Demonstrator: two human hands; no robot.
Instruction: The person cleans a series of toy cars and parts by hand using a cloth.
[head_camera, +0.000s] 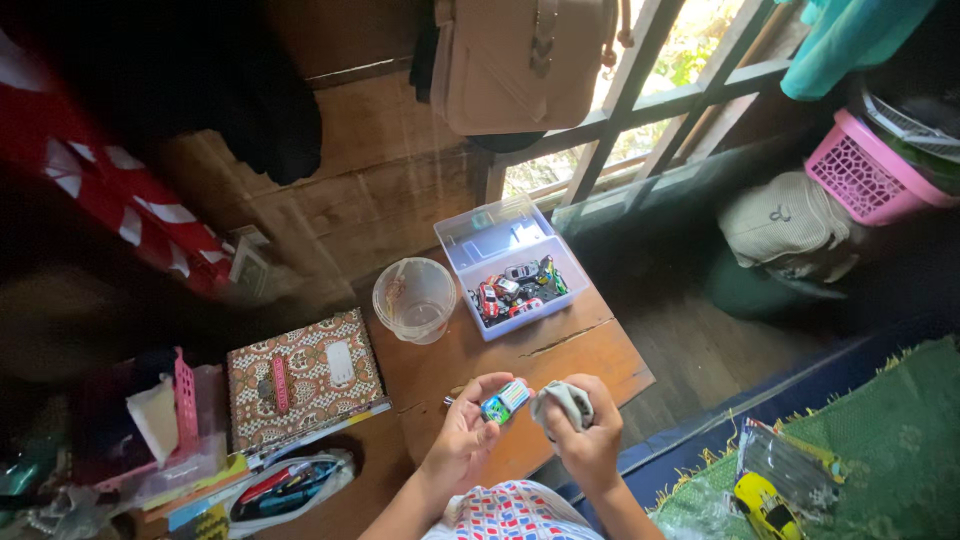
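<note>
1. Toy car (506, 399), small, glossy blue-white: pinched in left hand (466, 432) above wooden table (560, 355).
2. Right hand (590, 440) clenched on crumpled grey cloth (565, 402).
3. Clear plastic box (505, 265), lid open: more toy cars inside.
4. Translucent round tub (415, 297) just beside it.

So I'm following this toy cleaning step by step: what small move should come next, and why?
Probably bring the crumpled grey-white cloth in the right hand onto the small blue-and-white toy car held in the left hand. The two sit close but apart, and the open clear plastic box already holds other toy cars.
</note>
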